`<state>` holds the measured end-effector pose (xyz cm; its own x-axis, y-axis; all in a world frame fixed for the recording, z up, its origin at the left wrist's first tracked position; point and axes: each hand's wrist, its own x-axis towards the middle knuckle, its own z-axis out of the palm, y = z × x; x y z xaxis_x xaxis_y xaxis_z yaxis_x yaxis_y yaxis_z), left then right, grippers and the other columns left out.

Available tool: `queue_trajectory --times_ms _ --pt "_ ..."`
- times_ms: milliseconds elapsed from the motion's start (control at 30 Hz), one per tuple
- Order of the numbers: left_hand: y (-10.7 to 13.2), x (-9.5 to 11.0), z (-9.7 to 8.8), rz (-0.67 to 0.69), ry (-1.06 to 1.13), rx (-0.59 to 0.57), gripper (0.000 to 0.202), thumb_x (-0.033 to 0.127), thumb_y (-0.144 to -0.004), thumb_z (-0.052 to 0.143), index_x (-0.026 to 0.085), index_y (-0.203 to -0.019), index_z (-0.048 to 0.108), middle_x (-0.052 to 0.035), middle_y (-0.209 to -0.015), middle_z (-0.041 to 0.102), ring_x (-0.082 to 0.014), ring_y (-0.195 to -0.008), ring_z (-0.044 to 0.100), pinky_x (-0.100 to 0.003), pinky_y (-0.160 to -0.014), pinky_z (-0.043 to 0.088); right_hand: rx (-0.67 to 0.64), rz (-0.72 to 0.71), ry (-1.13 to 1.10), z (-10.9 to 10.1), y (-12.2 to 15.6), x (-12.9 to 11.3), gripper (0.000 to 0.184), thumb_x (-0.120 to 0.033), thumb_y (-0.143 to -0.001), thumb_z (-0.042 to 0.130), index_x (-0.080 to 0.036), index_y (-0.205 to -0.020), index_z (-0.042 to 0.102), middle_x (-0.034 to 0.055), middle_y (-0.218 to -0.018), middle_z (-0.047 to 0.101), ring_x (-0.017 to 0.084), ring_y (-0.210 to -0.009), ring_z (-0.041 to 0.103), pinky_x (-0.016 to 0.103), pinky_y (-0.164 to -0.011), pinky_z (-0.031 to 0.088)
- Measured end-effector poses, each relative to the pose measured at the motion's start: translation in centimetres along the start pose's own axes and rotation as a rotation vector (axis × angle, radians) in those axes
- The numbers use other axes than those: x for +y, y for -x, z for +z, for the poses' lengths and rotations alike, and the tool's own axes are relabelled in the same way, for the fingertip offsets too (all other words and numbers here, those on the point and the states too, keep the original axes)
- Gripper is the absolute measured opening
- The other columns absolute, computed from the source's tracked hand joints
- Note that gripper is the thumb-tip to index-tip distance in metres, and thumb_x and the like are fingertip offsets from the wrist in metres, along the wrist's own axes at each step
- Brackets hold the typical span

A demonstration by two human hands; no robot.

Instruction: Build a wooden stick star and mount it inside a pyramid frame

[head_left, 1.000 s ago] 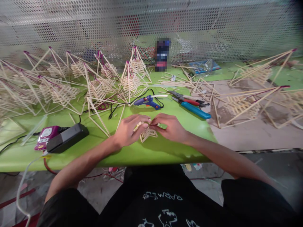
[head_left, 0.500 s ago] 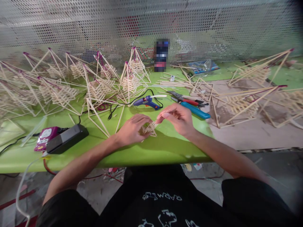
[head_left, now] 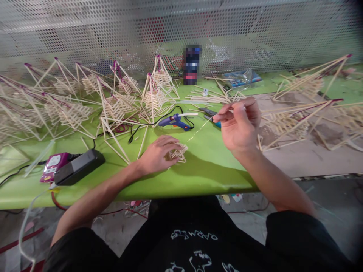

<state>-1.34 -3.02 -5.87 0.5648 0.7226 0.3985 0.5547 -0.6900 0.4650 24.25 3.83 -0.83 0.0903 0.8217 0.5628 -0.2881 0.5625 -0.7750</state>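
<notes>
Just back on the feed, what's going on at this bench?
A person is working with both bare hands on a green table. The left hand is curled around a small stick lattice. The right hand is raised off to the right, fingertips pinched, with a thin pale strand running from them down toward the lattice. A blue glue gun lies beyond the left hand, and purple-tipped stick frames stand farther back.

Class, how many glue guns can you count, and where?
1: the blue glue gun lies on the green table, beyond the left hand and small stick lattice. The crowded stick frames could hide another.
</notes>
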Motion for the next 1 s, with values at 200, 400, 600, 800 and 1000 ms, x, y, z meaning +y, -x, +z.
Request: queue_trajectory --times_ms 200,400,600,800,1000 --pt "-0.1 0.2 -0.1 -0.005 0.003 -0.002 0.027 0.028 -0.088 0.072 0.022 -0.115 0.07 -0.0062 -0.124 0.069 -0.0222 -0.121 0.061 -0.044 -0.11 0.05 0.032 -0.098 -0.032 -1.2 -1.2 -0.7 0.012 -0.04 -0.093 0.068 -0.032 -0.09 0.06 -0.0032 -0.083 0.068 0.015 -0.068 0.069 0.033 -0.064 0.057" --pt "-0.1 0.0 0.0 0.005 -0.004 0.005 0.03 0.025 -0.087 0.073 0.022 -0.116 0.07 -0.006 -0.124 0.07 -0.0216 -0.121 0.062 -0.045 -0.11 0.05 0.233 -0.187 0.065 -2.9 -2.7 -1.4 0.02 -0.049 -0.091 0.065 -0.03 -0.088 0.06 -0.0018 -0.081 0.066 0.013 -0.062 0.063 0.032 -0.062 0.057" --pt "-0.1 0.0 0.0 0.012 0.005 0.001 0.03 0.028 -0.088 0.072 0.023 -0.117 0.069 -0.0064 -0.124 0.069 -0.0227 -0.121 0.062 -0.047 -0.11 0.05 0.307 -0.204 0.28 -5.0 -3.7 -2.3 0.021 -0.051 -0.098 0.05 -0.034 -0.098 0.062 0.0016 -0.097 0.068 0.019 -0.084 0.071 0.037 -0.069 0.06" --pt "-0.1 0.3 -0.2 0.008 -0.01 -0.038 0.042 0.028 -0.087 0.071 0.022 -0.128 0.062 -0.0069 -0.129 0.067 -0.0227 -0.125 0.059 -0.046 -0.114 0.047 0.267 -0.184 0.162 -4.8 -3.9 -1.4 0.02 -0.051 -0.096 0.057 -0.031 -0.095 0.058 0.0 -0.095 0.068 0.016 -0.083 0.07 0.035 -0.074 0.058" --pt "0.0 0.5 -0.5 -0.074 -0.038 -0.12 0.055 0.034 -0.087 0.07 0.021 -0.137 0.054 -0.0111 -0.142 0.057 -0.0273 -0.135 0.052 -0.049 -0.117 0.044 0.266 -0.111 0.074 -3.4 -3.5 -0.4 0.022 -0.051 -0.089 0.069 -0.032 -0.091 0.057 -0.0004 -0.1 0.073 0.022 -0.096 0.072 0.045 -0.09 0.057"
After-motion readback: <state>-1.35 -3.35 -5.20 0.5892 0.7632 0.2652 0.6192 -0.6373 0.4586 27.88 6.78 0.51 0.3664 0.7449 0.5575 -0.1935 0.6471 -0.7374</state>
